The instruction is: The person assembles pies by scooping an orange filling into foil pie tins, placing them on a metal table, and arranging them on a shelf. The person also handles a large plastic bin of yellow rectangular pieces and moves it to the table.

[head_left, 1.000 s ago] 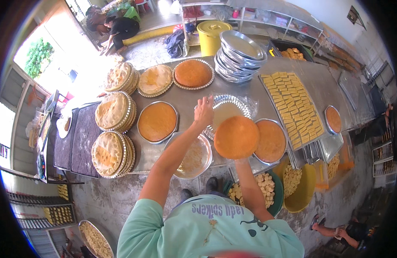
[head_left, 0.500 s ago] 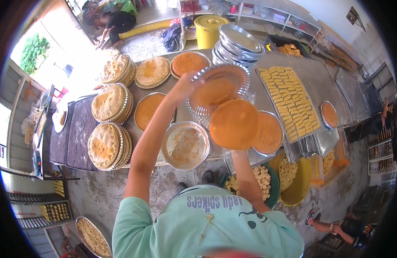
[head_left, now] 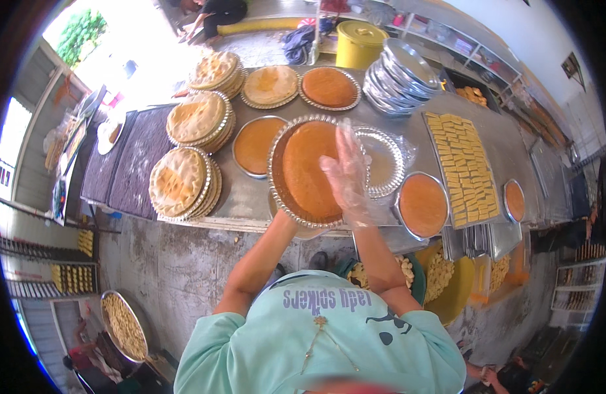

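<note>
A round orange-brown cake (head_left: 306, 161) rests tilted in a clear fluted plastic tray (head_left: 275, 154), raised over the table's near edge. My left hand (head_left: 286, 222) supports that tray from below, its fingers hidden beneath it. In a clear plastic glove, my right hand (head_left: 347, 172) lies flat against the cake's right part, fingers stretched out. Just right of it lie clear fluted trays (head_left: 389, 163). Left of the held tray, another cake sits in a round metal pan (head_left: 236, 156). A further orange cake (head_left: 424, 205) stands in its pan at the right.
Stacks of pale crusted pies (head_left: 178, 184) line the table's left part. Metal pans (head_left: 398, 72) are piled at the back, before a yellow lidded bin (head_left: 361, 43). A tray of yellow sticks (head_left: 462, 167) lies right. Tubs (head_left: 462, 276) of pale pieces stand below the near edge.
The cake has gone from my right hand into the fluted tray. My left hand has moved from the tray's far rim to underneath it, and the tray is nearer and further left.
</note>
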A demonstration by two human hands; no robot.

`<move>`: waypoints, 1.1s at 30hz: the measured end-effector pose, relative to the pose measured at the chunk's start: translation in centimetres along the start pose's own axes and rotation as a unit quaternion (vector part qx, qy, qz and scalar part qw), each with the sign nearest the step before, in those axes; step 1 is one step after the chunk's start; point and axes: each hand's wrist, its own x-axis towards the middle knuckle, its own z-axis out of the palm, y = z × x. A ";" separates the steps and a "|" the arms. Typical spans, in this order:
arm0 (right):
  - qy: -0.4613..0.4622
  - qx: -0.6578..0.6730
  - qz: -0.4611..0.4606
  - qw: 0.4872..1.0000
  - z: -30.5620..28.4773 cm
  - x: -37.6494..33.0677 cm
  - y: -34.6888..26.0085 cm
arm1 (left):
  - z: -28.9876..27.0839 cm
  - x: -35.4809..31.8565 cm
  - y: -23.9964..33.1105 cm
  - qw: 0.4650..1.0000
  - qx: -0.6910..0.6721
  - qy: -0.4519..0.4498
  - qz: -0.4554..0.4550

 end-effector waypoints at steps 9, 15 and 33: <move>-0.050 0.259 0.232 0.936 -1.3 -5.5 2.6 | -5.2 -6.0 0.6 0.988 -0.135 0.062 0.039; -0.137 0.656 0.374 0.640 5.3 -11.6 0.8 | -6.5 -12.8 1.3 0.979 -0.160 0.097 0.076; -0.264 0.619 0.420 0.608 31.2 -25.6 -23.9 | -14.3 -60.6 15.0 0.861 0.111 0.338 0.365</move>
